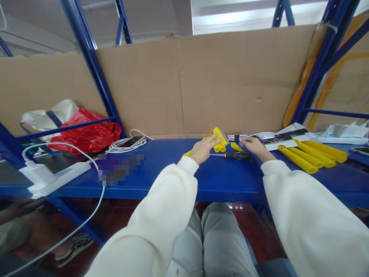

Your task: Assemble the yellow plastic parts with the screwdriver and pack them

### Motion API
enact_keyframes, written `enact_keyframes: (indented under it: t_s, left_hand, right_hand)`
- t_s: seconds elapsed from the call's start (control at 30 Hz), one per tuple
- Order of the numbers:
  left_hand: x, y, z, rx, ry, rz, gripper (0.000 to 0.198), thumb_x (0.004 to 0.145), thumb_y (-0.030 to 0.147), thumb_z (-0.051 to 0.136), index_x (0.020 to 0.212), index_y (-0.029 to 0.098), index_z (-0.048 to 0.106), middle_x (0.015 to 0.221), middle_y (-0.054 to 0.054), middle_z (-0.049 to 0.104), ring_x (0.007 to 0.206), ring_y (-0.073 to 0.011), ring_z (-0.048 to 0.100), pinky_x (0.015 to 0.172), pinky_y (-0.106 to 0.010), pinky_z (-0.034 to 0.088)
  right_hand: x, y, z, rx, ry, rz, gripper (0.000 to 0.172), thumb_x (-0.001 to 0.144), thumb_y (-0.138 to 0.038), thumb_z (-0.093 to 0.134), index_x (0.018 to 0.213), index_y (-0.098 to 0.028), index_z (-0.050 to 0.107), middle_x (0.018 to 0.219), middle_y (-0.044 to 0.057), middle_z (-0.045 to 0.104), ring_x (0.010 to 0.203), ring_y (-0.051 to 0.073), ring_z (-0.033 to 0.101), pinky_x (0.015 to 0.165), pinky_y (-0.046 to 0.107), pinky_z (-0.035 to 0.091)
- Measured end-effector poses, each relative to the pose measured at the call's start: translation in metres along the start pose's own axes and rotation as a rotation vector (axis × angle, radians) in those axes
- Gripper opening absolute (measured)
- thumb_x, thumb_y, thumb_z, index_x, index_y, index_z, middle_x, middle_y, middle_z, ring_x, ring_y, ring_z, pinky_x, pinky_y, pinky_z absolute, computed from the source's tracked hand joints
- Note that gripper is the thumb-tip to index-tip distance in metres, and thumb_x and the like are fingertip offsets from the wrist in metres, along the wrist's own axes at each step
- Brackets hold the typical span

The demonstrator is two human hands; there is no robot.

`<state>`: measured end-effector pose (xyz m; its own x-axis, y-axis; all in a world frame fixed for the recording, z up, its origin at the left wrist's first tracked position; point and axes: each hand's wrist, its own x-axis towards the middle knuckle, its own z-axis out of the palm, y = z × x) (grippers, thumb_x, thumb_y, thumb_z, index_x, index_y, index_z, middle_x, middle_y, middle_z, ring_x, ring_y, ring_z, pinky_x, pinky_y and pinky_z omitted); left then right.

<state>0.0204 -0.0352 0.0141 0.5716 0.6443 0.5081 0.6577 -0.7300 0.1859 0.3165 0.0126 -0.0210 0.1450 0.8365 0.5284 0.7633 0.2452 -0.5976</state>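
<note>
My left hand [202, 149] lies on the blue shelf [173, 169] with its fingers stretched out, the fingertips touching a small bundle of short yellow tubes [219, 140]. My right hand [254, 147] rests to the right with its fingers curled loosely above the black handle of a screwdriver [238, 156] that lies flat between both hands. A small yellow piece [236, 146] sits just behind the screwdriver. Whether the right hand grips anything is unclear.
Several long yellow tubes [311, 154] and printed paper sheets [285, 137] lie at the right. A phone with a coiled white cable [128, 143], a red plastic bag [86, 134] and a white power strip [54, 175] sit at the left. Cardboard [201, 84] backs the shelf.
</note>
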Motion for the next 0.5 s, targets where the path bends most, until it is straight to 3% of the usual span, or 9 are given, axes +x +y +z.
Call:
enact_keyframes:
  t_s: [0.13,0.3,0.5]
  left_hand:
    - [-0.006,0.003,0.009,0.148,-0.147,0.056,0.081,0.084,-0.006,0.05,0.153,0.034,0.062,0.167,-0.005,0.052,0.134,-0.0275,0.064,0.11,-0.04,0.055]
    - [-0.005,0.01,0.008,0.298,-0.181,0.073,0.082,0.088,-0.008,0.045,0.157,0.035,0.056,0.171,-0.004,0.046,0.133,-0.0266,0.064,0.105,-0.038,0.058]
    - [-0.007,0.009,0.007,0.42,-0.189,0.094,0.086,0.091,-0.006,0.044,0.165,0.036,0.045,0.173,-0.006,0.043,0.133,-0.0252,0.064,0.102,-0.038,0.06]
  right_hand:
    - [-0.007,-0.032,-0.003,0.307,-0.129,-0.09,0.03,0.081,-0.048,0.076,0.062,-0.024,0.076,0.091,0.011,0.08,0.103,0.031,0.074,0.099,0.044,0.057]
    - [-0.015,-0.055,0.002,0.365,-0.336,-0.118,0.045,0.063,-0.068,0.087,0.062,-0.025,0.078,0.1,0.01,0.08,0.108,0.032,0.071,0.109,0.048,0.05]
    - [-0.02,-0.063,0.006,0.484,-0.372,-0.115,0.05,0.055,-0.071,0.087,0.062,-0.023,0.076,0.101,0.008,0.078,0.104,0.029,0.069,0.107,0.047,0.048]
